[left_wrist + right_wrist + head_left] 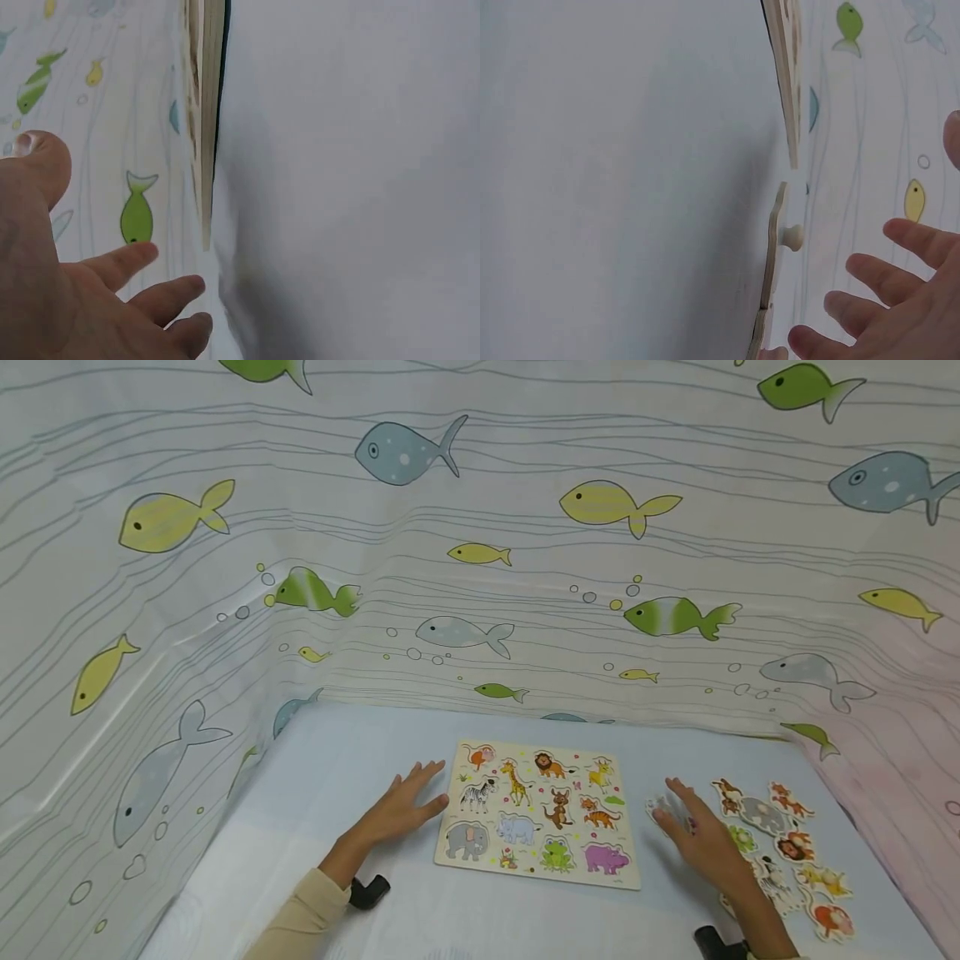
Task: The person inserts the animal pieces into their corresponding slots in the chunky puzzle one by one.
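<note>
A wooden animal puzzle board (540, 877) lies flat in the middle of the table. My left hand (397, 814) hovers beside its left edge, fingers spread and holding nothing. In the left wrist view those fingers extend alongside the thin board edge (214, 90). My right hand (701, 843) has its fingers extended between the board and a group of loose animal pieces. Under it lies another loose piece (651, 807), mostly hidden by the fingers. The right wrist view shows a piece edge-on (773, 247) with a small round knob (792, 238) near the fingertips.
Right of my right hand, several loose pieces lie close together, among them an elephant (763, 816), a lion (795, 846) and a monkey (832, 918). Cloth printed with fish (450, 681) stands behind and beside the table. Black wrist mounts (369, 892) sit under both wrists.
</note>
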A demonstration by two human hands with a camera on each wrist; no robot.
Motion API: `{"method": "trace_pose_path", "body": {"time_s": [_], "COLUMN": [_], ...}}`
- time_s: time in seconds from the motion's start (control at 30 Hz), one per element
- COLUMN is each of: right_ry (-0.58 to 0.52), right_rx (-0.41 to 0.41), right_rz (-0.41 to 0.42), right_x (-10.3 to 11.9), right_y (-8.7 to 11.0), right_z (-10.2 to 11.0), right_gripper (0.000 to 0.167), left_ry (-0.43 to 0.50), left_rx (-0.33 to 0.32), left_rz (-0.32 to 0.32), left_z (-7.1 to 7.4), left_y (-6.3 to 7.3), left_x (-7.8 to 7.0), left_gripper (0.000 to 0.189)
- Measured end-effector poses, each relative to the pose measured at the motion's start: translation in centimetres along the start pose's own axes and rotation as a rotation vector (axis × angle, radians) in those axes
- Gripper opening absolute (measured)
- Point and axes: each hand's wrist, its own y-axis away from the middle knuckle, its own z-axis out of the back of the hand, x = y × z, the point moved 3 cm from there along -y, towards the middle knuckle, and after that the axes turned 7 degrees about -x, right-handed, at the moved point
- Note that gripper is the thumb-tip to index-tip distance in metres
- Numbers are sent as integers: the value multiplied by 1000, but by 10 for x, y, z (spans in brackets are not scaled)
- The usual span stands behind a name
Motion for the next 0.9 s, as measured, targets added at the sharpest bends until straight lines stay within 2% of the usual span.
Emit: {"method": "trace_pose_path", "body": {"time_s": [0.27, 0.5, 0.9], "right_ry": [-14, 20, 31], "right_rx": [-36, -103, -132], "right_rz": [28, 32, 21], "right_x": [-2, -4, -7], "right_y": [1, 3, 1], "right_z": [1, -1, -4], "right_gripper": [74, 70, 67], "left_ry": [-17, -23, -2], "left_rx": [9, 9, -3], "left_rz": [-13, -13, -18], "left_z": [-5, -10, -15], "left_y": [1, 0, -2], "left_x": [0, 1, 7], "left_gripper": [70, 70, 72]}}
